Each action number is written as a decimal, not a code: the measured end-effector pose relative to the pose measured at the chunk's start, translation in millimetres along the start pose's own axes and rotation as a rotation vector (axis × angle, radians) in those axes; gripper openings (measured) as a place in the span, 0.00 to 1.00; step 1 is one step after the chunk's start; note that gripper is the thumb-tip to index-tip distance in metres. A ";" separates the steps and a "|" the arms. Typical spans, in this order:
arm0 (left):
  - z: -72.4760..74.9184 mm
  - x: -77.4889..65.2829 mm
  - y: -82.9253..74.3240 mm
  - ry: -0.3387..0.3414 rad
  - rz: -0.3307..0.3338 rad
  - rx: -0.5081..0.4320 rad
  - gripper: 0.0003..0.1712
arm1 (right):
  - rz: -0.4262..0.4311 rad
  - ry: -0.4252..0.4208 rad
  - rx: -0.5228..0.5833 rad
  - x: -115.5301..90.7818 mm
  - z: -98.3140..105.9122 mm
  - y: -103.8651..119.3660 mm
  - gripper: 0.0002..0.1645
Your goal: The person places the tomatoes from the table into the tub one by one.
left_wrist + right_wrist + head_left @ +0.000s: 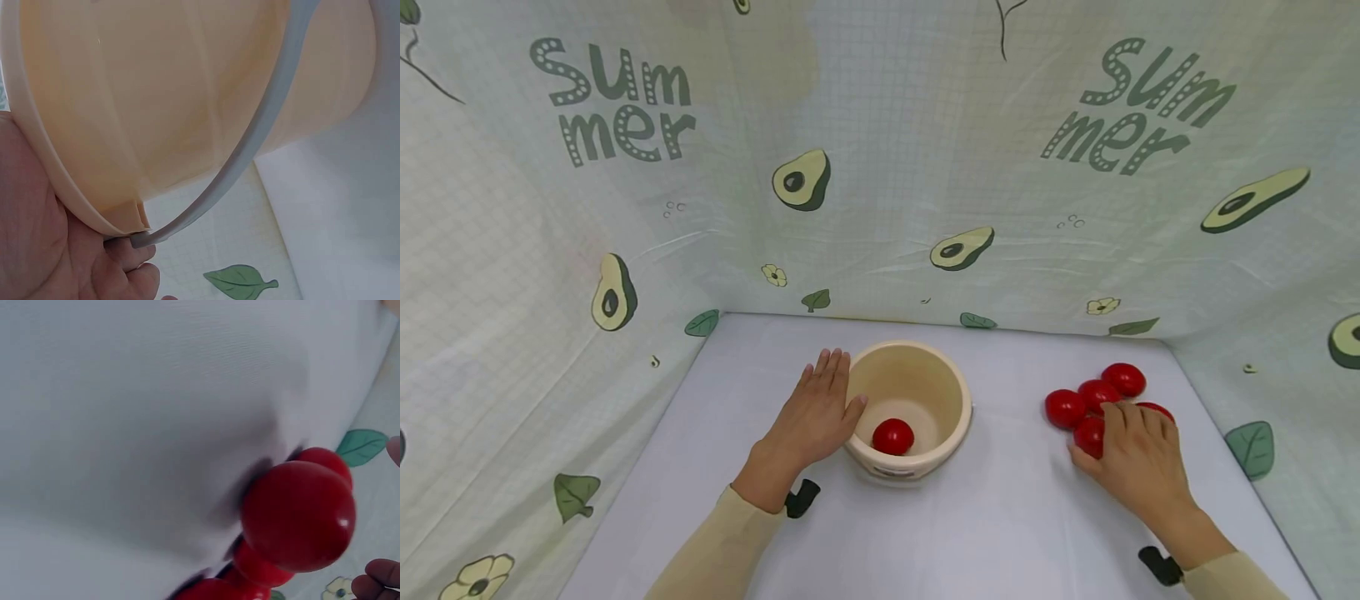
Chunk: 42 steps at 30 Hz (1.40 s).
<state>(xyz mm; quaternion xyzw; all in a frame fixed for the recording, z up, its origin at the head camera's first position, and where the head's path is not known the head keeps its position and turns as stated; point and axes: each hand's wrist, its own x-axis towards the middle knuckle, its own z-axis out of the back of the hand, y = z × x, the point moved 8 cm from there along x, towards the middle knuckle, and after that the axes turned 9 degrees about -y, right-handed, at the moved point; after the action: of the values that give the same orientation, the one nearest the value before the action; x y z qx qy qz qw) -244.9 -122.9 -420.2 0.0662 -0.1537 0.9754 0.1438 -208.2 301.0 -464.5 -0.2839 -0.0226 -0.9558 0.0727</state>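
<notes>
A cream bucket [958, 392] stands on the table with one glossy red ball [892, 437] inside. My left hand [820, 408] rests against the bucket's left rim, fingers straight and thumb by the edge. In the left wrist view the palm [31, 219] meets the rim near the hinge of the grey handle [250, 144]. At the right, several red balls [1065, 409] lie in a cluster. My right hand [1138, 458] is over the nearest ones and partly hides them. The right wrist view shows its fingers [378, 581] spread apart from a red ball [299, 515].
A white table [992, 517] carries everything. Patterned cloth [880, 200] with avocados and leaves hangs at the back and on both sides. Black straps [802, 498] show at the wrists.
</notes>
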 end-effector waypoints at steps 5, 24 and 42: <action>-1.6 -0.1 0.9 0.013 0.006 0.004 0.45 | -0.070 0.082 -0.034 -15.1 -17.8 -19.2 0.54; -2.5 0.2 1.4 0.026 0.006 -0.013 0.45 | -0.105 0.116 -0.065 -21.7 -25.0 -35.7 0.51; 0.9 0.0 0.6 0.032 -0.012 0.008 0.45 | 0.143 -0.160 -0.060 29.1 28.5 12.7 0.49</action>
<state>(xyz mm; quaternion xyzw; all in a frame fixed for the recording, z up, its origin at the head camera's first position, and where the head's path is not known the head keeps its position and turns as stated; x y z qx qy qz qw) -245.0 -123.7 -419.6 0.0522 -0.1469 0.9760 0.1520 -215.0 287.2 -424.8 -0.3624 0.0207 -0.9227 0.1300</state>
